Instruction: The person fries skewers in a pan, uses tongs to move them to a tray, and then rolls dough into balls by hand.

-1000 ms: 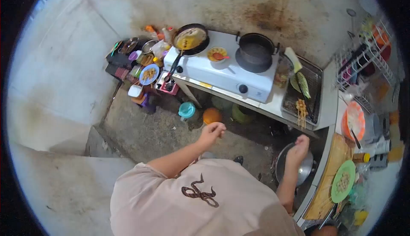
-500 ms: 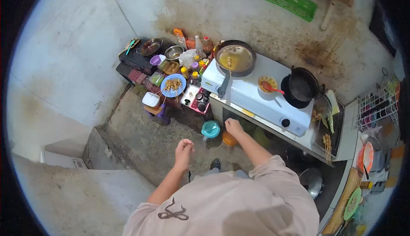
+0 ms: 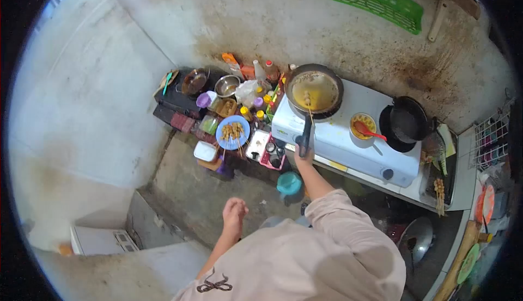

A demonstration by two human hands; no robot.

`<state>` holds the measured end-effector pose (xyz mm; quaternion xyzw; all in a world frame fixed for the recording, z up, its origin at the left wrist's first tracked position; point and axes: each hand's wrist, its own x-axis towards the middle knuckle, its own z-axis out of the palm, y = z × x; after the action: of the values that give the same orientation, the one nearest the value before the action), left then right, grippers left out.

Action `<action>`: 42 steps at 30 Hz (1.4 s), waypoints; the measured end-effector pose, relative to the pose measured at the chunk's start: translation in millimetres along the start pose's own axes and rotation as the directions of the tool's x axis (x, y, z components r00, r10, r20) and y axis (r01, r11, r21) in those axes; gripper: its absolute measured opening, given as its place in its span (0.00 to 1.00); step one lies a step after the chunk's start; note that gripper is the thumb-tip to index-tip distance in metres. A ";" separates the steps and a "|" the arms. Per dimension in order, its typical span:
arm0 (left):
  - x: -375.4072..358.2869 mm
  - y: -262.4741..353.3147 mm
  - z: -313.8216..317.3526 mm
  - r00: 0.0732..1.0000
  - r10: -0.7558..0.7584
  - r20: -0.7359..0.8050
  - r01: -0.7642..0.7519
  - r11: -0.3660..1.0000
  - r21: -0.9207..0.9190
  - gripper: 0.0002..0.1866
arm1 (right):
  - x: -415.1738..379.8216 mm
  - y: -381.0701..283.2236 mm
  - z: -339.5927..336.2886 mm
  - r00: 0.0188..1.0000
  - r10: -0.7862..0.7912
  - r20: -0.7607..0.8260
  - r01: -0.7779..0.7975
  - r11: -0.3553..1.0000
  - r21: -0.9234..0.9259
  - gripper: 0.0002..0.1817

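My right hand (image 3: 304, 156) is at the front left of the white gas stove (image 3: 348, 149), by the left control knob and just under the tip of the pan handle (image 3: 306, 133). That handle covers its fingers, and I cannot tell whether they grip the knob. The frying pan (image 3: 338, 103) sits on the left burner, with a skewer (image 3: 307, 98) lying in yellow oil. My left hand (image 3: 234, 212) hangs over the floor with its fingers curled in and nothing visible in them.
A bowl (image 3: 362, 139) of yellow mix with a red spoon stands mid-stove. On the right burner is a black wok (image 3: 403, 122). Skewers fill a blue plate (image 3: 232, 143) among bottles at left. More skewers (image 3: 439, 193) lie at right. A teal pail (image 3: 289, 183) stands below.
My right hand has moved up from below the stove to its front left, by the pan handle. My left hand stays low with curled fingers. The camera view has shifted.
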<state>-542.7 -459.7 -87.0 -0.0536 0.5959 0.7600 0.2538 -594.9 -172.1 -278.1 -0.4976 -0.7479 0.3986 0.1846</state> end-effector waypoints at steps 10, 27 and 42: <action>150.4 12.0 -85.5 0.960 -0.249 0.127 0.209 0.941 0.267 0.05 | 18.4 -23.8 35.7 0.975 0.030 -0.221 -0.089 0.961 -0.263 0.15; 246.9 23.8 -111.9 0.718 -0.457 0.525 0.264 0.877 0.402 0.05 | 13.8 -70.6 17.5 0.992 0.129 -0.011 -0.108 0.779 -0.618 0.06; 255.5 19.0 -110.8 0.682 -0.440 0.584 0.255 0.892 0.374 0.04 | 19.2 -69.2 15.4 0.983 0.185 0.004 -0.145 0.781 -0.607 0.09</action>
<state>-796.8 -483.9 -199.8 0.1365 0.5420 0.5812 0.5914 -654.9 -174.3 -235.9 -0.5810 -0.7949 0.1694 -0.0430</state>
